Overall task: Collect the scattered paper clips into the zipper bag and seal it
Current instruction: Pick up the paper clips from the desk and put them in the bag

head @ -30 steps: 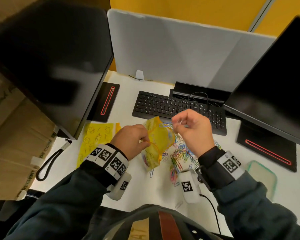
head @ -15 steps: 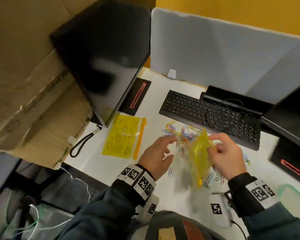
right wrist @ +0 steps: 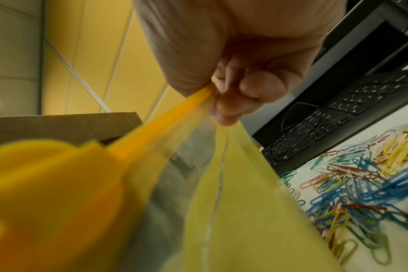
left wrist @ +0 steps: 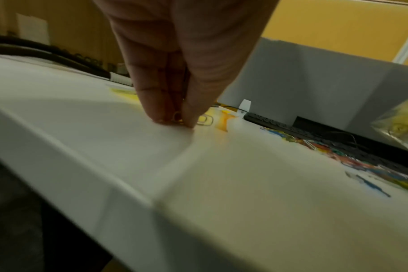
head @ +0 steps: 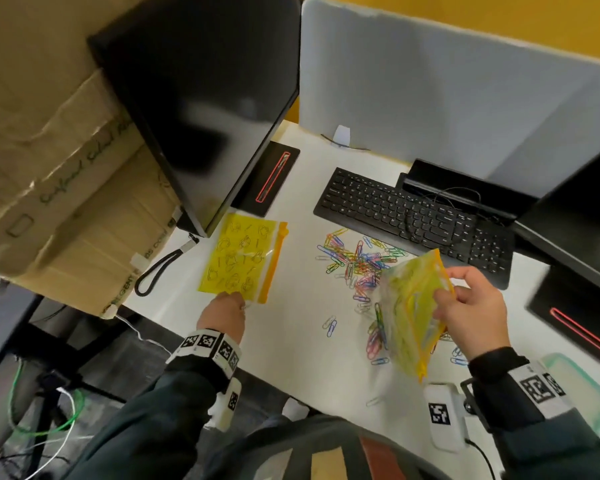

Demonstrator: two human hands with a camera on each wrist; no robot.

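My right hand [head: 444,296] holds a yellow zipper bag [head: 413,313] up over the desk, pinching its orange zip strip [right wrist: 216,95]; the slider [right wrist: 47,184] hangs at the low end. Coloured paper clips [head: 357,261] lie scattered in front of the keyboard and under the bag [right wrist: 361,184]. My left hand [head: 238,301] reaches left to the near corner of a second, flat yellow zipper bag [head: 243,258]. Its fingertips [left wrist: 189,121] are pinched on the desk around a stray paper clip [left wrist: 205,120].
A black keyboard [head: 413,216] lies behind the clips. Dark monitors stand at the left [head: 201,98] and right [head: 586,202], with a cardboard box [head: 49,168] further left. A green-rimmed container [head: 575,386] sits near my right wrist. The white desk's [head: 291,358] edge runs beneath my left wrist.
The bag has passed from my left hand to my right. My left hand has let go and moved left to the flat yellow bag's corner. The view has swung left.
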